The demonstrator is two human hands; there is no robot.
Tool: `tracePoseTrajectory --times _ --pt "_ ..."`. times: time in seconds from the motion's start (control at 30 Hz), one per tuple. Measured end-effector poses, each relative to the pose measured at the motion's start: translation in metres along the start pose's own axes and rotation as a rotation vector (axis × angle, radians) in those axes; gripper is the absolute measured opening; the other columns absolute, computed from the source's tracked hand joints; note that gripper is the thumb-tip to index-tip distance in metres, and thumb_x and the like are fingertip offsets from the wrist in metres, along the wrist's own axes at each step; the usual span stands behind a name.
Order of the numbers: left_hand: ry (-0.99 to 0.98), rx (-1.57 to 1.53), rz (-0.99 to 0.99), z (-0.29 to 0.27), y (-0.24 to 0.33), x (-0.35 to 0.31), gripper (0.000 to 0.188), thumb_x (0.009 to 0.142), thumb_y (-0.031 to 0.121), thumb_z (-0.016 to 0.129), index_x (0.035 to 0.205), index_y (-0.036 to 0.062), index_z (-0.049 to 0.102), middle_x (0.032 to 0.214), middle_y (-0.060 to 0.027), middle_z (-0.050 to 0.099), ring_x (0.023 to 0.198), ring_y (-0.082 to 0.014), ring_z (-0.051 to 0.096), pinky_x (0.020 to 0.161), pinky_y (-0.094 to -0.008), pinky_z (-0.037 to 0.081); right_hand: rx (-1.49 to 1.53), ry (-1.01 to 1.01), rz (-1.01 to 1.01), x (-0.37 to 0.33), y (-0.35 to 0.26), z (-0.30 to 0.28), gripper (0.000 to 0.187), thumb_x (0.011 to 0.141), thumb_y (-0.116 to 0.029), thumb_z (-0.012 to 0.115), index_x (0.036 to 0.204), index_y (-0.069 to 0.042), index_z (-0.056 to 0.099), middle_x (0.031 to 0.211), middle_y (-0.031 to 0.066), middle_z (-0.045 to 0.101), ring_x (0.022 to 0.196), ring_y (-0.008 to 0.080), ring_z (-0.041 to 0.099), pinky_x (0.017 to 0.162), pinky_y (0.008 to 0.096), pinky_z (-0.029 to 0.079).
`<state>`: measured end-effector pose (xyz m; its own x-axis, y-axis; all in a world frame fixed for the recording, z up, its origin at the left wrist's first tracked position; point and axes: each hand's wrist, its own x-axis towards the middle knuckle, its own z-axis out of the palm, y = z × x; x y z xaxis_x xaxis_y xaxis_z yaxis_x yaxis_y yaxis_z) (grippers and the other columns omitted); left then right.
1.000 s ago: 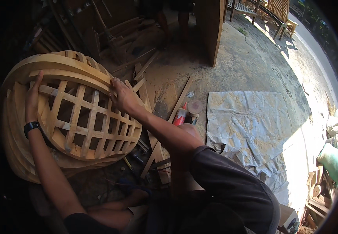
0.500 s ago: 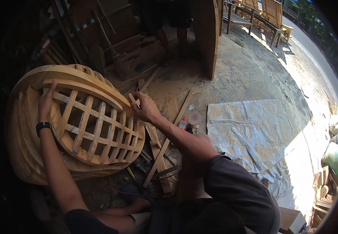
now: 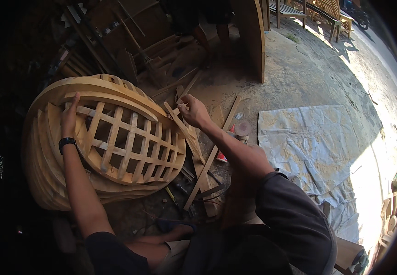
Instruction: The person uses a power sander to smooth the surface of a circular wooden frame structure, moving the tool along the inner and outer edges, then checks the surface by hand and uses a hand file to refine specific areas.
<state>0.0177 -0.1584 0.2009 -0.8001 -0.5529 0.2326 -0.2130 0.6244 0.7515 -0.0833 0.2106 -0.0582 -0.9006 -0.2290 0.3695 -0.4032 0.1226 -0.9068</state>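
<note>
A large rounded wooden frame (image 3: pixel 124 120), built of curved ribs and a lattice of crossing slats, lies tilted on the left. My left hand (image 3: pixel 69 120), with a dark band at its wrist, grips the frame's curved rail, one finger stretched over the edge. Just past the frame's right end, my right hand (image 3: pixel 194 112) is raised with its fingers curled together. Whatever may be between those fingertips is too small to make out. A thin wooden strip (image 3: pixel 185 133) leans against the frame's right end, close to the right hand but apart from its fingers.
Loose wood strips (image 3: pixel 213 153) and a red-and-white bottle (image 3: pixel 223 156) lie on the floor right of the frame. A dusty pale sheet (image 3: pixel 306 146) is spread farther right. An upright wooden panel (image 3: pixel 252 43) and another person's legs (image 3: pixel 212 39) are at the back.
My right hand has lifted off the thin strip by the frame's end and moved slightly right and away. My left hand keeps its place on the rail. The whole view has shifted a little.
</note>
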Motion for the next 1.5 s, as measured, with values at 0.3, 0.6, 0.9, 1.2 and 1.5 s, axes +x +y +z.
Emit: tracePoseTrajectory --times 0.3,0.6,0.9,1.2,1.5 --pt "0.127 -0.120 0.197 0.023 0.017 -0.014 0.077 0.083 0.055 0.077 0.128 -0.0063 0.063 0.125 -0.0115 0.065 0.111 -0.0180 0.062 0.090 -0.0328 0.050 -0.066 0.003 0.032 0.018 0.008 -0.008 0.039 0.094 -0.029 0.061 0.118 0.002 0.060 0.104 0.0199 0.072 0.094 0.0342 0.069 0.084 0.0424 0.054" --pt "0.142 -0.113 0.194 0.022 0.004 -0.008 0.072 0.082 0.053 0.078 0.122 -0.0062 0.066 0.119 -0.0133 0.069 0.105 -0.0190 0.065 0.088 -0.0339 0.051 -0.124 -0.167 0.050 0.008 0.015 0.026 0.043 0.093 -0.033 0.060 0.120 0.001 0.058 0.105 0.0243 0.070 0.099 0.0397 0.067 0.085 0.0450 0.053" --pt "0.102 -0.107 0.172 0.021 0.008 -0.008 0.078 0.082 0.053 0.078 0.127 -0.0093 0.062 0.128 -0.0158 0.065 0.118 -0.0204 0.060 0.101 -0.0334 0.044 -0.137 -0.331 -0.041 -0.014 0.010 0.046 0.053 0.093 -0.034 0.061 0.130 0.002 0.048 0.113 0.0294 0.065 0.109 0.0452 0.061 0.092 0.0503 0.049" --pt "0.093 -0.017 0.114 0.018 0.010 -0.011 0.085 0.084 0.055 0.075 0.137 -0.0078 0.054 0.139 -0.0162 0.057 0.126 -0.0222 0.054 0.105 -0.0339 0.041 -0.128 -0.308 -0.005 -0.013 0.011 0.045 0.052 0.094 -0.033 0.062 0.130 0.003 0.050 0.114 0.0280 0.066 0.107 0.0428 0.064 0.092 0.0480 0.050" --pt "0.069 -0.043 0.163 0.018 0.005 -0.008 0.086 0.085 0.057 0.073 0.138 -0.0070 0.053 0.137 -0.0156 0.058 0.124 -0.0224 0.056 0.105 -0.0351 0.041 -0.113 -0.300 -0.019 -0.011 0.005 0.041 0.049 0.093 -0.030 0.062 0.127 0.003 0.051 0.109 0.0295 0.066 0.108 0.0449 0.062 0.093 0.0493 0.049"
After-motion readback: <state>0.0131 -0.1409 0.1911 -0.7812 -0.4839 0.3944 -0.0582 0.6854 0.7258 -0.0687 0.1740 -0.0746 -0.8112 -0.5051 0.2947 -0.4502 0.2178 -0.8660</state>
